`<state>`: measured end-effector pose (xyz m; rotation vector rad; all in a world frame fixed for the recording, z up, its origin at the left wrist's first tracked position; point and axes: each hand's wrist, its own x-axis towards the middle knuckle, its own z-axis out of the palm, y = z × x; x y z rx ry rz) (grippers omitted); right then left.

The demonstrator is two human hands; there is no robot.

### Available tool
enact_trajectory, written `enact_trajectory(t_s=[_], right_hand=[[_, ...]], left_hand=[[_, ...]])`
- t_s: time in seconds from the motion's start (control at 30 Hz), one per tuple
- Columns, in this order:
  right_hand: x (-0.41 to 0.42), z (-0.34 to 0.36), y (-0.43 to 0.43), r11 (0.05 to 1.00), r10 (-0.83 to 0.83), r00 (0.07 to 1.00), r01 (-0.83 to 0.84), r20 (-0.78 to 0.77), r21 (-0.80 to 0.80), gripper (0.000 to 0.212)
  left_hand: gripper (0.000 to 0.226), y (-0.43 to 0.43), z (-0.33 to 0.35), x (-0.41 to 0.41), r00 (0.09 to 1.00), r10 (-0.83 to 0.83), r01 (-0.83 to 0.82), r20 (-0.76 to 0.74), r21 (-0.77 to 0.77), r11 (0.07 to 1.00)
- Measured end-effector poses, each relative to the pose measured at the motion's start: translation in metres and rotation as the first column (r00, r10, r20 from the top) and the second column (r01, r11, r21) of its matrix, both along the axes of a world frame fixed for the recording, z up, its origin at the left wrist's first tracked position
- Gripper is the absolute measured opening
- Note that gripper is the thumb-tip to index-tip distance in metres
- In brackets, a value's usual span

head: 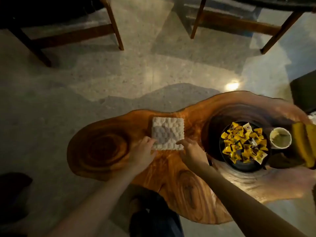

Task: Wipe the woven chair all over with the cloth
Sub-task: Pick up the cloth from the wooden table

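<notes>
While the folded white cloth [168, 133] lay flat at the middle of the live-edge wooden table [179, 194], my left hand [144, 149] pinched its near left corner. My right hand [191, 153] touched its near right corner; I could not tell its grasp. A wooden-framed chair [239, 25] stood beyond the table's far edge.

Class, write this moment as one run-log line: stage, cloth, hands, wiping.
stage: cloth pickup; cloth: folded, on wooden table; left hand: at near-left corner; right hand: at near-right corner; grip: unclear; wiping: not begun
</notes>
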<state>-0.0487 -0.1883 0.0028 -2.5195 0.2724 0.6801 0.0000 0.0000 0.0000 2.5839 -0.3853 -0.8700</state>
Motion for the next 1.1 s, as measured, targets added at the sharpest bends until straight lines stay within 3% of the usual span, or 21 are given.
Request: enact_trajectory(t_s=[0.23, 0.47, 0.7, 0.87, 1.1], right_hand=[[0.011, -0.081, 0.011, 0.991, 0.112, 0.993, -0.109, 0.03, -0.072, 0.034], [0.016, -0.08, 0.011, 1.0, 0.006, 0.994, -0.003, 0.11, -0.022, 0.02], [0.038, 0.019, 0.015, 0.995, 0.051, 0.967, -0.071, 0.249, 0.073, 0.017], [0.077, 0.118, 0.039, 0.983, 0.068, 0.932, -0.123, 0.356, 0.136, 0.016], [0.13, 0.226, 0.105, 0.95, 0.149, 0.861, -0.261, 0.485, 0.17, 0.018]], left_hand=[[0.049, -0.002, -0.08, 0.0, 0.999, -0.021, 0.021, 0.037, -0.007, 1.0], [0.023, 0.002, -0.088, 0.002, 0.993, 0.063, -0.05, 0.097, -0.134, 0.99], [0.015, 0.017, 0.004, 0.025, 0.955, 0.242, -0.189, 0.171, -0.274, 0.943], [0.017, 0.044, 0.101, 0.055, 0.918, 0.299, -0.2, 0.261, -0.348, 0.916], [0.027, 0.127, 0.198, 0.083, 0.867, 0.282, -0.145, 0.41, -0.333, 0.932]])
